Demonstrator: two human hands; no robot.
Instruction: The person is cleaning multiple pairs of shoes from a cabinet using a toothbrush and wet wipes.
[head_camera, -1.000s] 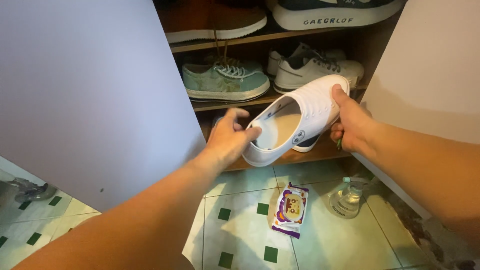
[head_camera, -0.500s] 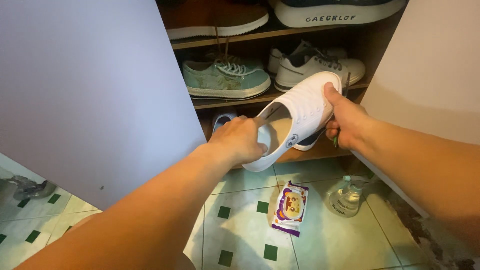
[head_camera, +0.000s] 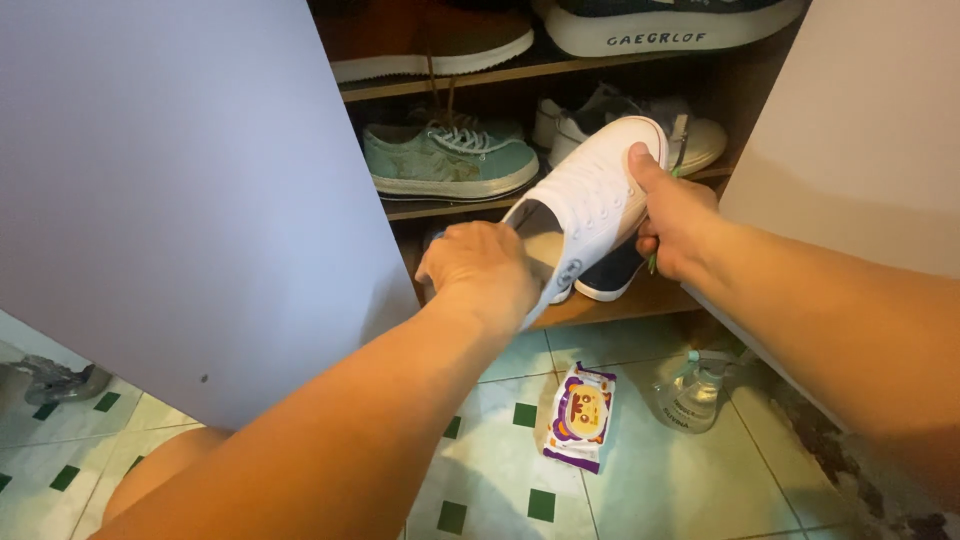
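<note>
Both hands hold the white sneaker (head_camera: 590, 205) in front of the open shoe cabinet's lower shelf (head_camera: 640, 300). Left hand (head_camera: 480, 270): fingers curled over the heel opening. Right hand (head_camera: 675, 215): fingers clamped on the toe (thumb on top). A purple packet (head_camera: 580, 415) lies on the tiled floor (head_camera: 640, 470) below.

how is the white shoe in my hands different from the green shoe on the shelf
The white shoe is held in the air, tilted, toe up, by the left hand at its heel and the right hand near its toe; the green shoe lies flat on a shelf, untouched. The white shoe looks clean, while the green shoe looks worn and scuffed. Both are low lace-up sneakers.
</note>
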